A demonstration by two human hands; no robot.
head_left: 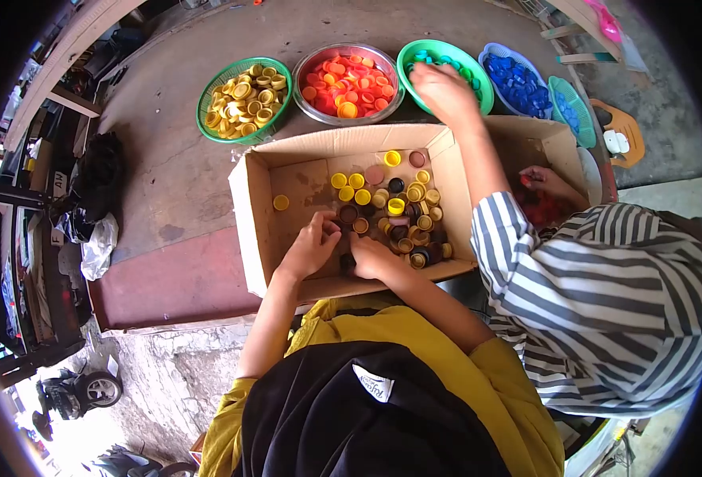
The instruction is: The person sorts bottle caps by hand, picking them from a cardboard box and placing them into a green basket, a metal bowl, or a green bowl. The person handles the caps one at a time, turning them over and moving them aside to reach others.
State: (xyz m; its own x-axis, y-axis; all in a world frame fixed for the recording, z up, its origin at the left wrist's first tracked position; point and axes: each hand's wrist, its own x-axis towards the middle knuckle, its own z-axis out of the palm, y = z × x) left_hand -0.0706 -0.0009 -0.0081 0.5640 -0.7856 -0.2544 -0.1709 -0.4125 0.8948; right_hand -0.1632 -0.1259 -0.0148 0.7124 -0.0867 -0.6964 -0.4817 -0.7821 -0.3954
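A cardboard box [247,230] in front of me holds many loose bottle caps, yellow, tan, brown and black. Over its near left part is my left hand [313,245], with curled fingers close to a dark brown cap [348,213]; whatever they pinch is hidden. Just to its right, my right hand [373,258] reaches in low with bent fingers beside a black cap [347,262], and its grip is partly covered. Yellow caps [346,193] lie grouped beyond my hands, and a lone yellow cap [281,203] is at the left. Tan caps [418,230] are heaped on the right.
Behind the box stand a green basket [201,111] of tan caps, a metal bowl [297,60] of red-orange caps, a green basin [490,91] of green caps and a blue basin [484,54] of blue caps. A co-worker's striped sleeve [502,238] crosses the box's right side.
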